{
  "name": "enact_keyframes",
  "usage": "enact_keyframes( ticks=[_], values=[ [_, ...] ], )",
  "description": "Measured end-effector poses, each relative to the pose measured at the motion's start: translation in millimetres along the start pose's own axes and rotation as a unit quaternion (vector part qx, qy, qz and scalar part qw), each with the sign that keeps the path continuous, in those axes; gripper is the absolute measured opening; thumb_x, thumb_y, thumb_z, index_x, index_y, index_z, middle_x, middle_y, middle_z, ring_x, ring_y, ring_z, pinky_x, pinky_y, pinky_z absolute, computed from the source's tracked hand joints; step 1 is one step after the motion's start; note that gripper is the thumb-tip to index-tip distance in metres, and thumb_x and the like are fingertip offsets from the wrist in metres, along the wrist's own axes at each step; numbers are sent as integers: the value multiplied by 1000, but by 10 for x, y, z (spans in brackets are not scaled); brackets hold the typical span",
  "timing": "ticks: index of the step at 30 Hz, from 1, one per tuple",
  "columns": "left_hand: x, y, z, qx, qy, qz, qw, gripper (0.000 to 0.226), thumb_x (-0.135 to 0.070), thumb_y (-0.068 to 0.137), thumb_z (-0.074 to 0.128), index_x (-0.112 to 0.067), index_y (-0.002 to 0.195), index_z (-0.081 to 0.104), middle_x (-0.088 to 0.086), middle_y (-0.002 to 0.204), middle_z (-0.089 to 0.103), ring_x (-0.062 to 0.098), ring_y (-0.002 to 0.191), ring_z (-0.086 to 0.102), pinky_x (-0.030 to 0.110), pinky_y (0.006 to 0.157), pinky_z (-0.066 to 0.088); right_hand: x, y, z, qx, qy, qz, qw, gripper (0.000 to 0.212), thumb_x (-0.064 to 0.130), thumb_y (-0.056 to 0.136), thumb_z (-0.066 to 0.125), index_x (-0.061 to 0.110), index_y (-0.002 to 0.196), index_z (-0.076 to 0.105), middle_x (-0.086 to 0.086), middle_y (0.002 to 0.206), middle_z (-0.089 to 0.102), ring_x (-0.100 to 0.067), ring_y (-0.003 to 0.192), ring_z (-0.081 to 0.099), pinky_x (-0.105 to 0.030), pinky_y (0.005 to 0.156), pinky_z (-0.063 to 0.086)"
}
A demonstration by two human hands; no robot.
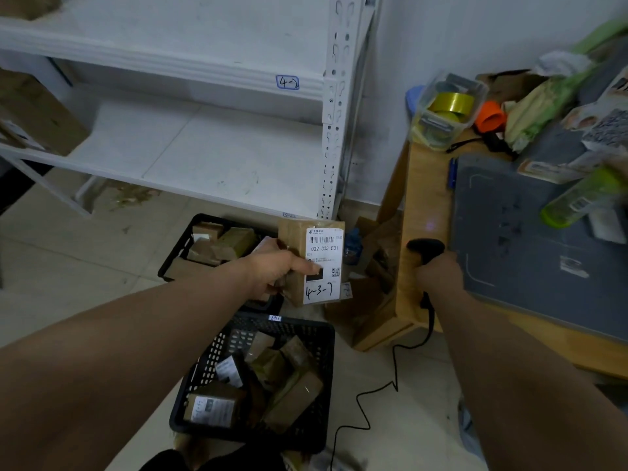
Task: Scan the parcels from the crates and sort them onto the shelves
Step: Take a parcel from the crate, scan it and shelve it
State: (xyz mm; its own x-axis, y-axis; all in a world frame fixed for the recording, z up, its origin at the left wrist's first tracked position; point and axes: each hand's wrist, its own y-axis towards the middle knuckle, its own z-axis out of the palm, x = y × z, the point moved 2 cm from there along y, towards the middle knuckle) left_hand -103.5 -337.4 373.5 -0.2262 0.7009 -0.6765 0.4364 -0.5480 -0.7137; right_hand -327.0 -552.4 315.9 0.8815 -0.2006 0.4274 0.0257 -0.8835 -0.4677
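Pale floor tiles run under a white metal shelving unit [204, 154], whose upper board carries a handwritten tag [287, 82] reading 4-2. Below it sit two black plastic crates, the far crate [176, 248] and the near crate [324, 375], both loaded with brown parcels.

The left hand [272, 270] holds one brown parcel [316, 263] in the air between the two crates, just left of the wooden table [421, 198]. Its thumb lies across the label's face and its fingers curl behind. The parcel stands on end, its long axis close to upright and leaning slightly. Its white label faces the camera, with the barcode towards the top, pointing at the shelving, and 4-3-7 written by hand at the bottom.

The right hand [438, 270] is wrapped round the grip of a black scanner [424, 248] at the table's edge. The scanner's head rises above the fist, and its cable [373, 396] trails down to the floor. A grey mat [509, 232] covers the tabletop.
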Motion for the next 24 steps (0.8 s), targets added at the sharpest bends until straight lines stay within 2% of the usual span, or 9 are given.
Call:
enact_keyframes(
  ticks=[3, 5, 7, 11, 15, 18, 20, 22, 24],
  values=[
    [-24, -64, -61, 11, -11, 10, 1000, 40, -13, 77, 85, -27, 101, 57, -1, 111, 69, 23, 108, 58, 46, 91, 45, 88, -137, -64, -55, -10, -22, 998, 65, 12, 92, 60, 2, 146, 25, -26, 147, 34, -43, 133, 40, -51, 108, 43],
    [-28, -109, -129, 7, -15, 11, 1000, 54, -15, 75, 87, -23, 116, 53, 0, 116, 67, 24, 110, 57, 46, 87, 45, 176, -283, -99, -84, -17, -63, 994, 59, 17, 93, 60, -1, 141, 30, -27, 144, 36, -43, 131, 39, -50, 108, 40],
    [-29, -139, -215, 3, -22, 15, 1000, 70, -17, 72, 89, -21, 128, 48, 0, 119, 67, 22, 108, 58, 43, 79, 45, 317, -430, -114, -81, -3, -112, 990, 51, 16, 94, 59, -3, 137, 37, -25, 135, 44, -40, 120, 47, -42, 97, 44],
    [-15, -279, -457, 7, -33, 32, 999, 64, -16, 72, 88, -20, 129, 57, -1, 112, 74, 19, 101, 64, 34, 66, 45, 742, -826, 24, 68, 103, -134, 983, 47, 17, 92, 69, 8, 134, 50, -9, 116, 57, -26, 104, 57, -37, 81, 52],
    [-28, -487, -823, 29, -33, 56, 997, 44, -13, 80, 82, -20, 120, 65, 1, 108, 75, 22, 105, 64, 43, 86, 48, 1238, -1375, 220, 251, 176, -147, 940, 28, 9, 95, 63, 15, 122, 59, -8, 105, 63, -22, 94, 61, -40, 84, 54],
    [-27, -670, -1244, 34, -46, 87, 995, 37, -11, 84, 78, -19, 117, 65, 2, 103, 76, 20, 99, 66, 40, 82, 53, 1649, -1792, 348, 342, 172, -182, 906, 43, 9, 92, 64, 16, 134, 54, -2, 95, 62, -14, 79, 56, -35, 74, 53],
    [11, -772, -1602, 41, -52, 103, 992, 38, -12, 82, 79, -19, 118, 67, 3, 102, 77, 23, 101, 68, 42, 84, 55, 1984, -2069, 465, 346, 171, -204, 900, 56, 17, 88, 71, 23, 139, 47, -1, 110, 65, -19, 97, 60, -44, 87, 54],
    [79, -853, -2029, 46, -43, 119, 991, 42, -16, 79, 80, -20, 119, 69, 2, 105, 78, 27, 109, 67, 46, 98, 51, 2324, -2374, 621, 337, 172, -229, 897, 63, 27, 85, 77, 30, 140, 47, -4, 125, 65, -26, 115, 59, -50, 98, 51],
    [152, -971, -2506, 53, -31, 134, 989, 40, -20, 79, 79, -21, 119, 70, 2, 108, 78, 29, 115, 65, 43, 100, 47, 2658, -2746, 818, 344, 177, -250, 888, 63, 31, 83, 80, 33, 138, 49, -4, 125, 68, -27, 119, 60, -53, 101, 49]
  ],
)
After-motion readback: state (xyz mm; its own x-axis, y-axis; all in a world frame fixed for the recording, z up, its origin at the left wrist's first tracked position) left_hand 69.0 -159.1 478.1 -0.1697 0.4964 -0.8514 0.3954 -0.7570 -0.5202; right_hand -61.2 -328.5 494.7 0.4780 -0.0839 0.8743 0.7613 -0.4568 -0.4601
